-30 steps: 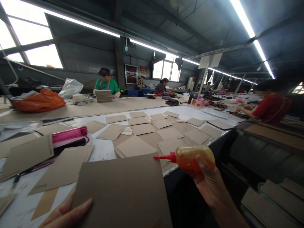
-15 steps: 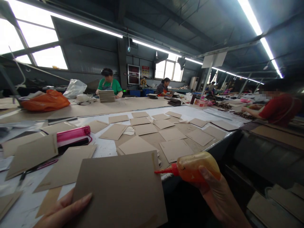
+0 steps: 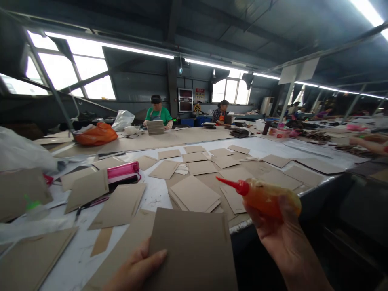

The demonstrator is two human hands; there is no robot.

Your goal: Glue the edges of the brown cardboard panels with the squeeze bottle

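Note:
My left hand point(image 3: 142, 262) grips a square grey-brown cardboard piece point(image 3: 194, 250) by its left edge, thumb on top. A darker strip of glue runs along the card's upper right edge. My right hand point(image 3: 281, 226) is wrapped round a squeeze bottle point(image 3: 269, 198) of amber liquid with a red nozzle point(image 3: 227, 182). The nozzle points left and is above the card's right corner, apart from it. Beyond my hands, a small stack of cardboard squares point(image 3: 195, 192) lies on the white table point(image 3: 154, 188).
Several more cardboard pieces are spread over the table, some with glue strips. A pink pouch point(image 3: 123, 170) lies at the left, an orange bag point(image 3: 96, 134) farther back. A co-worker in green point(image 3: 162, 115) sits behind a stack of cards point(image 3: 155, 127).
The red nozzle has lifted off the card's right edge, and the bottle has moved up and right. The view has turned left; the card stays in my left hand.

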